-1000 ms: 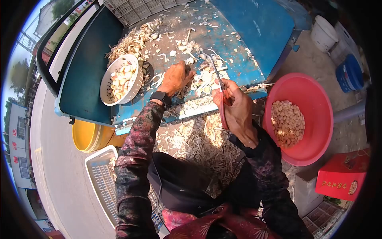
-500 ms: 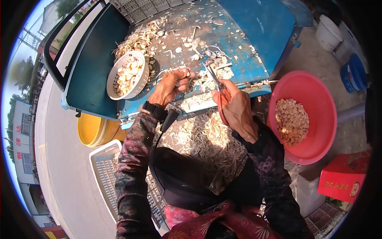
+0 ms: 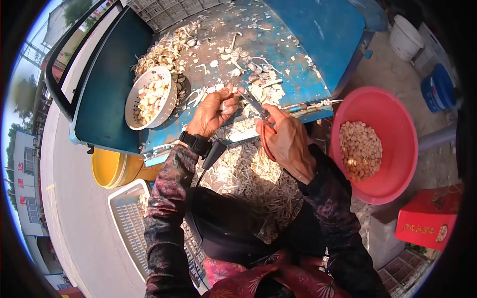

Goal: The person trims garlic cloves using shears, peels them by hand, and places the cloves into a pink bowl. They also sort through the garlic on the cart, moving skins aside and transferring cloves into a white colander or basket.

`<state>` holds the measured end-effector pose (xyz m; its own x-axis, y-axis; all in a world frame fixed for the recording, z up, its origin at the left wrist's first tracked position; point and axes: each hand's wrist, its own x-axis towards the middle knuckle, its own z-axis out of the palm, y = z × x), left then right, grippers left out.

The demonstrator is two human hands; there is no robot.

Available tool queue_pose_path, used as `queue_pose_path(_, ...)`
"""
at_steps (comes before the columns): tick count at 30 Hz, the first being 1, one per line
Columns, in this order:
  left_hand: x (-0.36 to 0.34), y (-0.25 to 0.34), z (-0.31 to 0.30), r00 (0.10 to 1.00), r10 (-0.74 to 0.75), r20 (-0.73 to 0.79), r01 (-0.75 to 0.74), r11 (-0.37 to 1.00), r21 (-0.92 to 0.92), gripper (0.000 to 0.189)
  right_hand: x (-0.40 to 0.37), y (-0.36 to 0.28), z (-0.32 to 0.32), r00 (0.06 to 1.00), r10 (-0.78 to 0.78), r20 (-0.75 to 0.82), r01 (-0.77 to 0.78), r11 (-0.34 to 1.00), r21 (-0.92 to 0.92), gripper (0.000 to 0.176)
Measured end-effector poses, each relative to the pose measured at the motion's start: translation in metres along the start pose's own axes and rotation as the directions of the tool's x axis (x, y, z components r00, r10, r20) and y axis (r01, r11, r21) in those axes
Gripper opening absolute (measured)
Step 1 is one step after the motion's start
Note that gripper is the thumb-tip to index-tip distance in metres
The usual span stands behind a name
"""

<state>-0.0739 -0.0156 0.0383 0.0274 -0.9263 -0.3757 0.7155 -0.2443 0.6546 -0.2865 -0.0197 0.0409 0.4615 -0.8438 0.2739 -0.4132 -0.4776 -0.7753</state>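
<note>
My left hand [image 3: 213, 110] is closed, pinching a small garlic clove [image 3: 235, 90] between thumb and fingertips. In my right hand [image 3: 289, 141] are scissors [image 3: 254, 104] with red handles. Their blades point at the left fingertips and reach the clove, or come very close to it. Both hands are above the front edge of a blue metal cart bed [image 3: 303, 74]. Left of them, a white perforated bowl [image 3: 170, 103] of garlic cloves stands tilted on the bed. Loose garlic and peelings [image 3: 266, 84] lie just beyond the scissors.
To the right is a pink basin [image 3: 402, 149] with many peeled cloves. A yellow bucket [image 3: 107, 166] and a white crate [image 3: 124, 198] stand at the left. Stalk trimmings [image 3: 243, 164] cover the space below the bed. A red box [image 3: 427, 218] sits at the lower right.
The scissor blades have moved left to my left fingertips and look closer together than before. My right hand has shifted slightly left. The whole view has shifted a little.
</note>
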Motion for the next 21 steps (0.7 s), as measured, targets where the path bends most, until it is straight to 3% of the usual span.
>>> queue_pose_path(3,0.002,0.003,0.012,0.993,-0.003,-0.119,0.003,1.000,-0.002,0.022,-0.001,-0.004,-0.002,1.000,-0.008,-0.016,0.008,1.000,0.008,0.032)
queue_pose_path(4,0.002,0.006,0.021,0.965,0.076,-0.251,-0.053,0.994,0.094,0.022,-0.001,-0.007,-0.004,0.999,0.025,0.024,-0.026,1.000,0.011,0.032)
queue_pose_path(5,0.008,0.008,0.016,0.965,0.081,-0.250,-0.059,0.994,0.095,0.022,-0.002,-0.008,-0.004,0.996,0.060,0.065,-0.061,0.998,0.012,0.033)
queue_pose_path(7,0.032,0.014,-0.003,0.958,0.232,-0.167,-0.152,0.908,0.391,0.011,-0.004,-0.005,-0.001,0.999,0.026,0.045,-0.027,1.000,0.014,0.032)
queue_pose_path(8,0.046,0.018,-0.010,0.932,0.299,-0.203,-0.110,0.770,0.629,0.014,-0.005,-0.005,-0.001,1.000,-0.011,0.026,0.010,1.000,0.021,0.032)
queue_pose_path(9,0.064,0.021,-0.019,0.932,0.300,-0.201,-0.112,0.769,0.629,0.014,-0.005,-0.005,-0.001,0.999,-0.049,0.005,0.049,0.998,0.025,0.031)
queue_pose_path(11,0.092,0.025,-0.033,0.868,0.493,0.056,-0.187,0.221,0.957,0.021,-0.005,-0.002,0.002,0.998,-0.059,-0.013,0.060,0.998,0.033,0.032)
queue_pose_path(12,0.098,0.020,-0.025,0.769,0.606,0.203,-0.197,-0.076,0.977,0.027,-0.006,0.000,0.003,0.995,-0.092,-0.024,0.093,0.995,0.039,0.033)
queue_pose_path(13,0.100,0.018,-0.015,0.768,0.607,0.206,-0.202,-0.075,0.976,0.027,-0.006,0.002,0.003,0.991,-0.126,-0.035,0.128,0.991,0.043,0.034)
queue_pose_path(15,0.100,0.017,0.004,0.874,0.475,0.101,0.109,-0.395,0.912,0.032,-0.005,0.001,0.002,0.993,-0.120,-0.024,0.120,0.992,0.033,0.035)
queue_pose_path(17,0.102,0.013,0.010,0.868,0.494,0.058,0.151,-0.373,0.915,0.031,-0.005,0.000,0.001,0.993,-0.114,-0.036,0.116,0.991,0.068,0.034)
queue_pose_path(20,0.100,0.017,-0.005,0.882,0.455,0.121,0.080,-0.399,0.913,0.031,-0.006,-0.001,-0.001,0.997,-0.081,-0.008,0.081,0.995,0.052,0.034)
queue_pose_path(21,0.095,0.021,-0.009,0.885,0.438,0.159,-0.015,-0.315,0.949,0.032,-0.006,-0.002,-0.001,0.998,-0.062,0.003,0.062,0.998,0.026,0.034)
